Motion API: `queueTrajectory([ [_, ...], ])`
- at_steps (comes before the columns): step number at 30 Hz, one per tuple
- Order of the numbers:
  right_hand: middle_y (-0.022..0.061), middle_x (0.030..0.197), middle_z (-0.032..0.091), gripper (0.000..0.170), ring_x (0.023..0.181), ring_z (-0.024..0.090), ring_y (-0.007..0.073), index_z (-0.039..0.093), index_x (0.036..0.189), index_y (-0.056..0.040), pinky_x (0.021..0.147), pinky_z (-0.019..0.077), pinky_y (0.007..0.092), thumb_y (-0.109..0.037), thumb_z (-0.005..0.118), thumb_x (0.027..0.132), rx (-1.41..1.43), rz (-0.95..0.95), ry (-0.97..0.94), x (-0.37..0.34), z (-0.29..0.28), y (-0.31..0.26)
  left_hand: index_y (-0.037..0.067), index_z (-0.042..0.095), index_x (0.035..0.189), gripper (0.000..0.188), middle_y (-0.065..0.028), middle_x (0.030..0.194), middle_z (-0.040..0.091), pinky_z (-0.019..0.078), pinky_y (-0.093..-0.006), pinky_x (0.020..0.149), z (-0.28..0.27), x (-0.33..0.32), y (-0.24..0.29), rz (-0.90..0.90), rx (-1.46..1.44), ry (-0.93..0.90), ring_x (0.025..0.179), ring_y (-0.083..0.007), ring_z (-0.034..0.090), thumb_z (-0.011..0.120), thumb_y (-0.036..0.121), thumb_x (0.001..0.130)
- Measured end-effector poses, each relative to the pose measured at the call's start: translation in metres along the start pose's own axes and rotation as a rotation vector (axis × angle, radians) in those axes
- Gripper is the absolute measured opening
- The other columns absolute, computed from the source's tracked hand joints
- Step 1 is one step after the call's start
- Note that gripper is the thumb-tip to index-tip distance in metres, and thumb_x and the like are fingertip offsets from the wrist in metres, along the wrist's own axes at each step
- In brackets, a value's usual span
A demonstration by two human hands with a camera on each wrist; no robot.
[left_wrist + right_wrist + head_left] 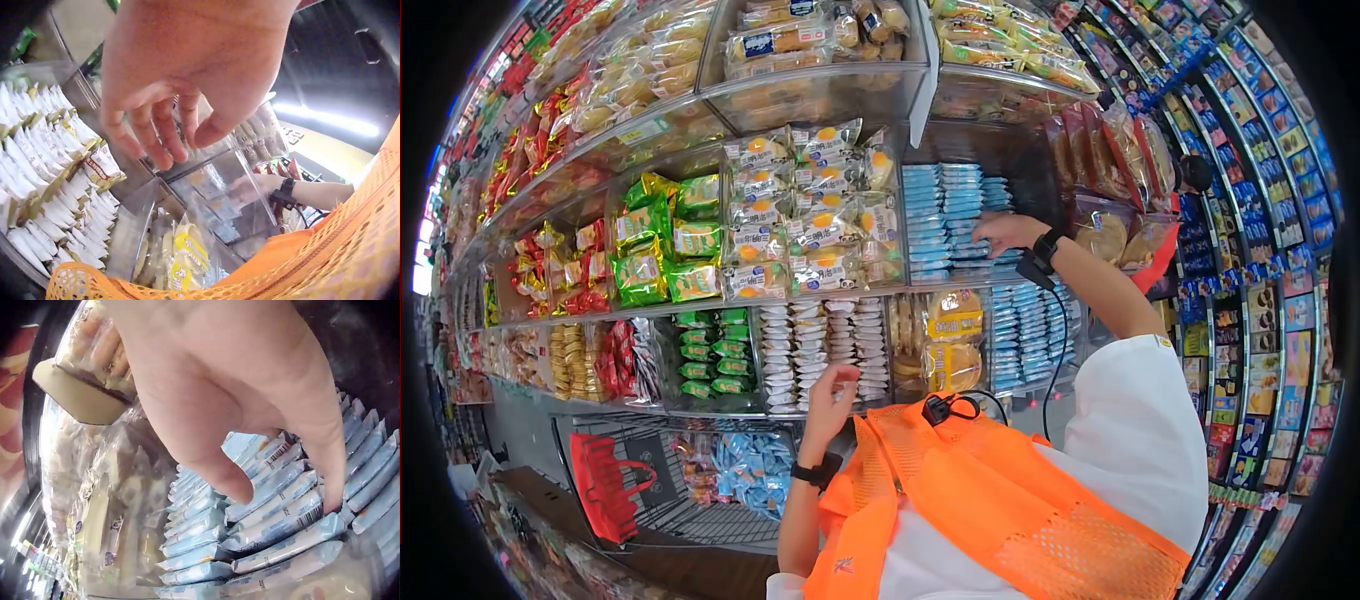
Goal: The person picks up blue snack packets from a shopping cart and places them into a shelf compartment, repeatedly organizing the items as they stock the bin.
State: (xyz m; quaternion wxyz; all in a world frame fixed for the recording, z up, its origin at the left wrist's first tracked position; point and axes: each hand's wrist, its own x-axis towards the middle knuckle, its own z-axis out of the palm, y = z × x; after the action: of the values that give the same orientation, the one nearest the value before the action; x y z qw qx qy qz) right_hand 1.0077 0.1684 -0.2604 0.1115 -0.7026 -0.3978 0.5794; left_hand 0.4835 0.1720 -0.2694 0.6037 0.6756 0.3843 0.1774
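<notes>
Light-blue wrapped snack packets [945,215] stand in tight rows in a clear bin on the middle shelf. My right hand [1008,233] reaches down over them. In the right wrist view a finger [331,481] touches the end of one blue packet [294,547], while the thumb lies apart over the same row. The other fingertips are hidden behind the hand. My left hand [832,398] hangs loosely curled in front of the lower shelf, near white-wrapped packets [47,169], and holds nothing.
Clear dividers split the shelf into bins, with yellow-labelled packs [953,340] and more blue packets [1030,335] below. Brown bagged goods [1105,235] sit right of the right hand. A cart [690,520] at lower left holds a red bag [605,485] and blue packets [752,468].
</notes>
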Motion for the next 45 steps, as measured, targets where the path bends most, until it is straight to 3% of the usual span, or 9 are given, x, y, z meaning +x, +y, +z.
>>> queueTrajectory([
  [8,0.0148,0.136,0.057,0.072,0.109,0.06,0.0234,0.054,0.138,-0.0164,0.089,0.0518,0.0479,-0.058,0.069,0.081,-0.053,0.463,-0.079,-0.022,-0.003,-0.004,0.004,0.065,0.108,0.017,-0.0054,0.103,0.072,0.0514,-0.0308,0.081,-0.011,-0.017,-0.011,-0.019,-0.091,0.109,0.095,-0.0154,0.066,0.061,0.005,0.092],
  [11,0.0143,0.108,0.069,0.065,0.092,0.065,0.0186,0.06,0.13,-0.0149,0.073,0.052,0.0341,-0.064,0.061,0.088,0.141,0.094,-0.201,-0.055,0.017,-0.024,0.005,0.066,0.109,0.017,-0.0051,0.101,0.072,0.0518,-0.0306,0.081,-0.011,-0.026,-0.033,-0.063,-0.067,0.146,0.093,-0.015,0.067,0.062,0.007,0.092],
  [13,0.0102,0.104,0.071,0.044,0.083,0.067,0.0171,0.054,0.14,-0.0116,0.077,0.0553,0.0328,-0.028,0.06,0.099,0.166,0.164,-0.167,-0.018,0.011,0.016,0.006,0.066,0.109,0.017,-0.0049,0.1,0.072,0.0521,-0.0302,0.081,-0.019,-0.031,-0.044,-0.075,-0.044,0.204,0.091,-0.0148,0.067,0.062,0.008,0.093],
  [15,0.0087,0.097,0.07,0.043,0.08,0.066,0.0176,0.057,0.133,-0.0087,0.073,0.0544,0.0333,-0.029,0.064,0.096,-0.431,-0.271,-0.272,-0.024,0.003,0.007,0.007,0.066,0.11,0.017,-0.0039,0.102,0.072,0.0523,-0.0304,0.081,-0.017,-0.034,-0.05,-0.063,-0.056,0.254,0.093,-0.0141,0.067,0.063,0.011,0.094],
  [20,0.0054,0.093,0.065,0.042,0.073,0.061,0.0167,0.058,0.121,-0.0105,0.067,0.0512,0.0318,-0.038,0.068,0.091,0.391,0.131,0.036,-0.048,0.028,-0.002,0.003,0.063,0.111,0.018,-0.0038,0.102,0.069,0.0521,-0.0289,0.081,-0.004,-0.033,-0.07,0.013,-0.214,0.256,0.094,-0.0112,0.064,0.062,0.011,0.095],
  [24,0.0232,0.129,0.056,0.079,0.106,0.062,0.0319,0.03,0.155,-0.0094,0.086,0.0518,0.0471,-0.044,0.064,0.092,-0.076,0.264,0.337,-0.061,0.052,-0.02,0.003,0.062,0.112,0.021,-0.0032,0.102,0.069,0.0513,-0.0278,0.083,-0.005,-0.041,-0.067,0.082,-0.206,0.231,0.094,-0.0108,0.064,0.058,0.01,0.092],
  [26,0.0322,0.141,0.045,0.09,0.128,0.048,0.0417,0.017,0.159,-0.0048,0.106,0.0394,0.0531,-0.047,0.06,0.093,-0.475,-0.017,0.596,0.018,0.015,0.1,0.002,0.063,0.109,0.02,-0.0065,0.098,0.071,0.053,-0.0302,0.081,-0.018,-0.053,-0.063,0.078,-0.238,0.283,0.091,-0.015,0.067,0.059,0.01,0.09],
  [33,0.0301,0.151,0.031,0.06,0.138,0.031,0.0483,0.038,0.146,0.0016,0.114,0.0281,0.0547,-0.011,0.058,0.091,-0.851,-0.636,0.994,-0.065,0.159,-0.143,0.003,0.068,0.1,0.013,-0.0085,0.086,0.071,0.0515,-0.0308,0.069,-0.089,-0.13,-0.131,-0.029,-0.138,0.756,0.076,-0.0154,0.065,0.062,0.01,0.091],
  [45,0.0182,0.128,0.052,0.055,0.122,0.051,0.0378,0.055,0.13,-0.006,0.103,0.0435,0.0466,-0.002,0.063,0.076,-0.984,-1.344,-0.55,0.048,0.616,-0.276,0.014,0.053,0.137,0.075,-0.0172,0.147,0.043,0.0408,-0.0533,0.104,-0.097,-0.307,-0.37,-0.946,0.26,1.202,0.133,-0.0398,0.042,0.077,0.012,0.065],
])
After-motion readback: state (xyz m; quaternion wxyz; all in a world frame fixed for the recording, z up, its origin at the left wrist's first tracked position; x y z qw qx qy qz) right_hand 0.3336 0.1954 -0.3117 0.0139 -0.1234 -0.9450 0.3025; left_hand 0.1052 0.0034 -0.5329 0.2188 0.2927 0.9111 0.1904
